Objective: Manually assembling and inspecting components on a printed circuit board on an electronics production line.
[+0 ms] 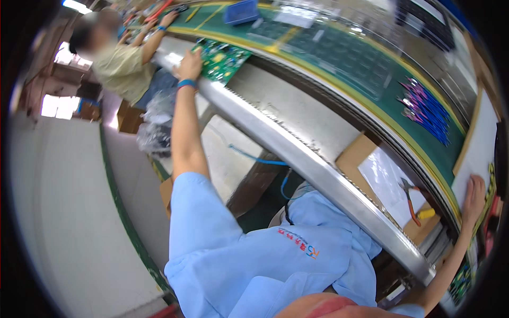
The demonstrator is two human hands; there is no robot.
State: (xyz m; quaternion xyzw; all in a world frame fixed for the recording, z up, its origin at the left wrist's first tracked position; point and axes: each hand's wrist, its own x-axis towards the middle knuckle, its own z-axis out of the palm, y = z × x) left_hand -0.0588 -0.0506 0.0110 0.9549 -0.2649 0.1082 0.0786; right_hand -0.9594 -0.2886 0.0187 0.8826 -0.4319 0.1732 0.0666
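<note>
A green circuit board [222, 59] dotted with components lies over the metal rail [286, 135] at the far left of the line. Its near left corner is gripped by my left hand [189, 65], whose arm reaches out with a blue wrist strap [186, 83] on it. At the far right, my right hand [473, 197] lies on the edge of a white panel [469, 159], fingers stretched out and holding nothing. Several blue wires with pink ends [426, 112] lie in a bundle on the green belt [339, 58], beyond the right hand.
An open carton [354, 157] below the belt holds white paper, orange-handled pliers [409, 201] and a yellow object [426, 213]. A blue bin [241, 11] and clear plastic trays [328, 53] sit on the belt. A co-worker [119, 66] stands at upper left, near plastic bags [157, 124].
</note>
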